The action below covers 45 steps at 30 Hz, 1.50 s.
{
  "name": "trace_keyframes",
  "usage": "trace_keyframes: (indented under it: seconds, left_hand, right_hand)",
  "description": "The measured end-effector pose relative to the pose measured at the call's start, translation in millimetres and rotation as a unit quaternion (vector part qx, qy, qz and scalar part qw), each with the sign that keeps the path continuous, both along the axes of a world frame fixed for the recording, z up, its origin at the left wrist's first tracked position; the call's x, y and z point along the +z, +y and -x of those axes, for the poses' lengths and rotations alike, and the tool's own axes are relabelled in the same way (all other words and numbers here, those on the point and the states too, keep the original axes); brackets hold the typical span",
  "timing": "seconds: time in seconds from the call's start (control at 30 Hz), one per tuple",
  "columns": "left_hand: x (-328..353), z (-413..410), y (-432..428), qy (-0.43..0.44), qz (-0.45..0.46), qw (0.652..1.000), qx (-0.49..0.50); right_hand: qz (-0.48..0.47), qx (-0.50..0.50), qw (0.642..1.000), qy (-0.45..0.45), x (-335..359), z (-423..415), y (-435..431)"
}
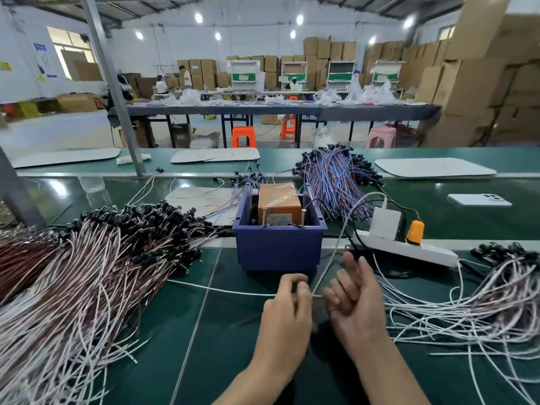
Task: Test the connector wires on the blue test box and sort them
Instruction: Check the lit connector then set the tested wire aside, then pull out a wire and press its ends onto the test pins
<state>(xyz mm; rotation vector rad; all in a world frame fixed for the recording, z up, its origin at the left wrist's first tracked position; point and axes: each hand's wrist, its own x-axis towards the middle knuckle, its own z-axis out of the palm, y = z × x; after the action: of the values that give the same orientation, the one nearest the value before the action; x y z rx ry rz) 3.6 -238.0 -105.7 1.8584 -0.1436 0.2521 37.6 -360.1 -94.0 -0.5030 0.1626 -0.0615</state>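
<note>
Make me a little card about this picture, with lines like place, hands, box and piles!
Place: green workbench in a workshop
Left hand: left hand pinches a white wire
Right hand: right hand touches that wire's end; grip unclear
Box: blue test box just beyond the hands, orange block inside
Piles: left wire pile, right wire pile, blue-purple wires behind the box
Also: white power strip with orange plug, right of the box
</note>
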Motion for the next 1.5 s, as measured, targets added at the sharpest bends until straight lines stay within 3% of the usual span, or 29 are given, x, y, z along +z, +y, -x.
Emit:
trace_keyframes:
  seconds: [0.17,0.3,0.4,0.5,0.63,0.73,0.97,1.13,1.27,1.37,1.5]
  left_hand:
    - [3.1,-13.7,12.3,0.07,0.202,0.974,0.072]
    - [5.6,-22.4,23.9,0.077,0.29,0.946,0.123]
    - [11.1,-21.0,27.9,0.041,0.276,0.952,0.122]
    - [14.7,-11.1,21.4,-0.042,0.201,0.975,0.089]
    - [14.0,1.3,12.5,-0.144,0.052,0.988,0.018]
    - [12.8,2.5,14.6,-0.19,0.014,0.981,0.033]
    - [11.5,-2.1,20.9,-0.179,0.02,0.983,0.023]
    - [15.5,-4.7,23.8,-0.155,0.029,0.988,0.002]
    - [19.0,-8.7,29.5,-0.182,0.082,0.978,0.052]
    - [28.0,-13.6,41.7,-0.206,0.118,0.963,0.124]
    - [42.6,-27.9,75.0,-0.185,0.221,0.933,0.216]
  right_hand:
    - [0.021,0.012,1.0,-0.017,1.3,3.3,-3.3]
    - [0.026,0.011,1.0,-0.014,2.8,3.2,-8.6]
    - [0.067,0.026,0.997,-0.012,2.5,2.0,-8.9]
    - [0.169,0.05,0.984,-0.007,0.7,0.6,-3.6]
    - [0.311,0.098,0.945,-0.028,-2.5,2.5,3.0]
    - [0.382,0.159,0.905,-0.093,-2.9,8.9,8.1]
    - [0.4,0.251,0.87,-0.146,-6.9,15.2,13.6]
    - [0.415,0.236,0.866,-0.15,-6.6,14.0,14.8]
    - [0.408,0.232,0.867,-0.17,-7.9,11.8,20.6]
    - [0.463,0.2,0.849,-0.159,-11.7,10.0,25.2]
    - [0.48,0.179,0.845,-0.155,-15.7,7.6,22.3]
